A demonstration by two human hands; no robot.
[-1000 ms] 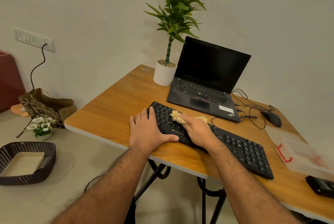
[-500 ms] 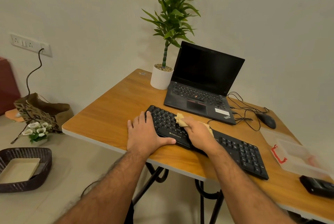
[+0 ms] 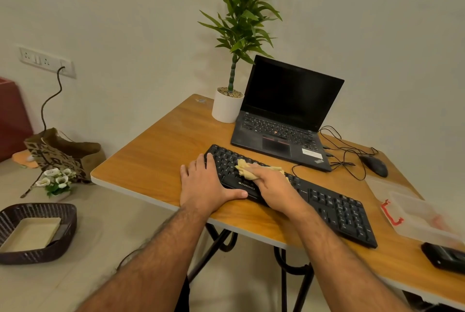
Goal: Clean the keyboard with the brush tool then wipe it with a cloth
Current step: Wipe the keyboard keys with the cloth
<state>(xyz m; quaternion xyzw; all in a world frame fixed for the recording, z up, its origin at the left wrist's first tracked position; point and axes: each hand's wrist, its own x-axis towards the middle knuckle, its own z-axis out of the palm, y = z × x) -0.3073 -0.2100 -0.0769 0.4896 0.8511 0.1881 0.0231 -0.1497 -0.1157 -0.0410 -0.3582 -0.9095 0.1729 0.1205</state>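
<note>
Cloth pass over the left half of the keyboard

Keyboard lies slanted across the near part of the wooden table, just in front of the open laptop; its left end sits under my 2 hands and its number pad reaches toward the clear plastic box. My left hand lies flat with fingers straight, palm on the table and fingertips over the keyboard's left edge, thumb along the front lip, pinning the board; my right hand presses down on the yellow cloth, fingers folded over it so the rag is bunched beneath them, with 1 end poking out toward the left keys and another behind the knuckles. I see no brush tool in this view, so I judge the brushing is done and the wipe is the step in hand.

To do it well, I would hold the left hand firm so the board cannot skate on the smooth wood; I would drag the cloth along the rows rather than across them, with light pressure, since a bunched rag may catch a keycap edge; I would spread the cloth flatter for wider contact. The right half and number pad look uncovered, so I judge they need their own passes; the thin cable behind the board is near the cloth's path, and I would keep clear of snagging it
</note>
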